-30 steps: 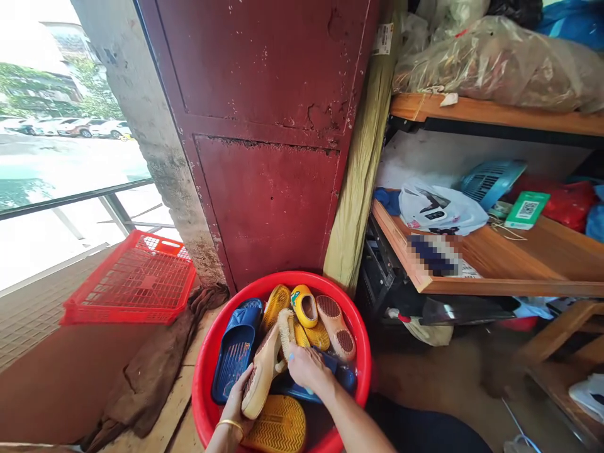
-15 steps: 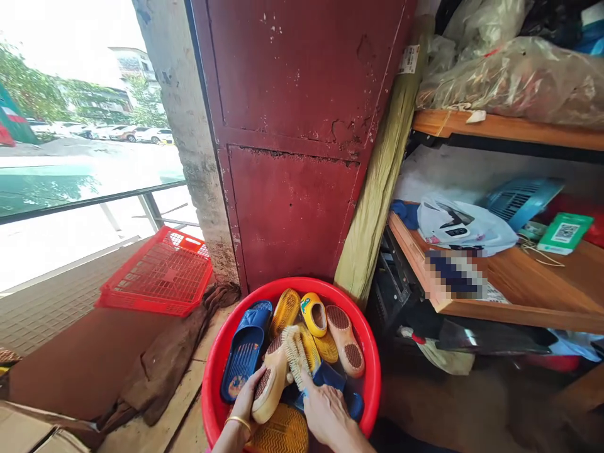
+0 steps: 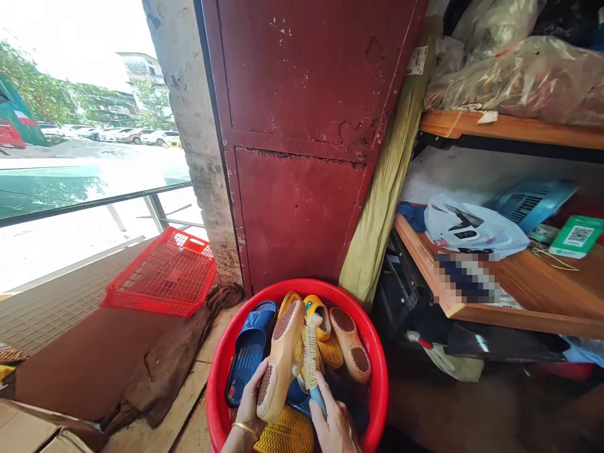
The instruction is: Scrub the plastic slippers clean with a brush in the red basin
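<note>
There are two hands (image 3: 250, 399) (image 3: 334, 420), one brush (image 3: 310, 360), two beige shoes (image 3: 287, 336) (image 3: 350, 346), one red tub (image 3: 381, 371) and one red crate (image 3: 165, 270).

Daylight from the left blows out the sky (image 3: 85, 25), while the lower-right floor (image 3: 438, 409) lies dim and blurred.

Head-worn camera (sole view), facing forward and down, red basin (image 3: 380, 385) close below.

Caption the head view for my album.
Left hand grips a beige shoe, right hand a brush, over a red tub.
</note>
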`<state>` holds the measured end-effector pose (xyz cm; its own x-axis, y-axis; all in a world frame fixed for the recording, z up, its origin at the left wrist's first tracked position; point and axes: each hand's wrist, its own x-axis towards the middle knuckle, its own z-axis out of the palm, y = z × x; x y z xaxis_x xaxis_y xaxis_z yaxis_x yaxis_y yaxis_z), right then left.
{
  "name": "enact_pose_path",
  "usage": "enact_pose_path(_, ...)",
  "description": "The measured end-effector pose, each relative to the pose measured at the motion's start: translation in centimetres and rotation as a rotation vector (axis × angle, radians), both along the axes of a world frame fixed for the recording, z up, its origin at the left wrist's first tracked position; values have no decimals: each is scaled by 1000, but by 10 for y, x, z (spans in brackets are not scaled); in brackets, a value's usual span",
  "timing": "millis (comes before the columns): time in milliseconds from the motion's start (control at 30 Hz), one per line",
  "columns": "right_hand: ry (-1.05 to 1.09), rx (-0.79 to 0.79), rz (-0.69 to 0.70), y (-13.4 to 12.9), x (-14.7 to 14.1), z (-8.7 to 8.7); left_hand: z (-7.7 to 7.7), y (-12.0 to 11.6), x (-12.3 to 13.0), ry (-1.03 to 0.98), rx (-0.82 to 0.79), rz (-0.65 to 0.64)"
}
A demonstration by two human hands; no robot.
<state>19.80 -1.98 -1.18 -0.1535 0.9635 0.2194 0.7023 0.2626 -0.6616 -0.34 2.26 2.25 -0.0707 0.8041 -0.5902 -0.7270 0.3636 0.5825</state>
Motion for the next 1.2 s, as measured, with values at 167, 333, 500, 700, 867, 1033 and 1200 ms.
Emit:
enact_pose_path(167, -59, 12, -30, -10, -5, 15, -10, 7, -8, 83, 90, 43)
enact_pose_path(333, -1, 2, -47, -18, -5, 27, -22, 10, -10, 275, 205, 38)
enact_pose_path(500, 26, 23, -142, -20, 16, 23, -13, 24, 13, 598, 302, 24)
enact_pose_path(700, 87, 133, -255, -25, 49, 13, 3, 58, 91, 1056, 555, -33)
enact_pose_path(867, 105, 130, -170, -21, 80, 18, 0, 53, 152, 880, 791, -310)
enact_pose_path(1033, 85, 89, -145, -21, 86, 17, 1, 45, 105, 678, 719, -377)
enact_pose_path(1200, -55, 64, -41, -16, 49, 8, -17, 49, -13, 1314, 380, -189)
